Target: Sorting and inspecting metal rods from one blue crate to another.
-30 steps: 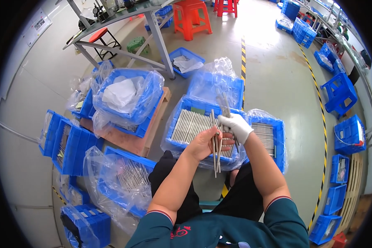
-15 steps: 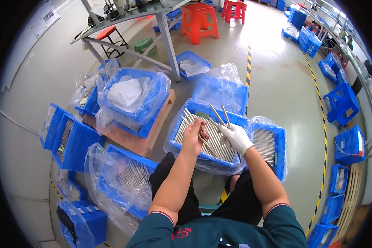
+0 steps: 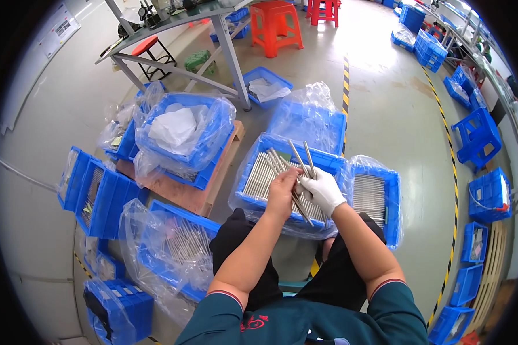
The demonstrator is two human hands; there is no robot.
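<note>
My left hand [image 3: 283,191], bare, is closed around several thin metal rods [image 3: 303,210] that slant across its palm. In a white glove, my right hand [image 3: 326,193] grips more metal rods [image 3: 296,153], whose far ends stick up and away from me. The two hands meet, fingers touching or nearly so; how many rods each holds is partly hidden. Beneath them stands a blue crate [image 3: 332,161] lined with clear plastic, where rows of similar rods [image 3: 259,179] lie side by side. A green piece shows among the rods at its far side.
Another blue crate [image 3: 392,210] of rods adjoins on the right. To the left, a plastic-covered crate [image 3: 155,261] holds loose rods, and stacked crates [image 3: 204,178] rest on a wooden pallet [image 3: 237,133]. A workbench [image 3: 227,52] and red stool [image 3: 276,31] stand farther off.
My hands have come together: the left moved right, and the right shifted slightly left and down. The rods in both hands now cross closer to each other.
</note>
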